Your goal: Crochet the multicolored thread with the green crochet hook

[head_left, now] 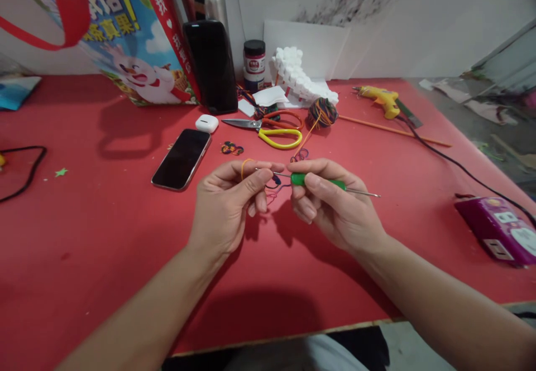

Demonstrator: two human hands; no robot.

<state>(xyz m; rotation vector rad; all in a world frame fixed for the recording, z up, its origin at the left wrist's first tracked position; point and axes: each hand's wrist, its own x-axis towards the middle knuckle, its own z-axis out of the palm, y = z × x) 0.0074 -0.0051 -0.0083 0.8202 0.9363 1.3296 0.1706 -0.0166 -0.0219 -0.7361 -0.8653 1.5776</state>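
The left hand (pixel 228 203) pinches a tiny bit of multicoloured yarn work (pixel 275 180) between thumb and forefinger, with an orange strand (pixel 244 165) looped over that forefinger, probably to keep the feed taut. Just beside it, the right hand (pixel 330 203) closes thumb and bent fingers around the green grip of a crochet hook (pixel 318 182). The metal tip points into the pinched work and the bare shaft sticks out past the knuckles, a hold that seems suited to small, controlled turns. The strand runs away from the hands to the yarn ball (pixel 322 112) beyond them, next to yellow-handled scissors (pixel 276 131), both seemingly kept within easy reach.
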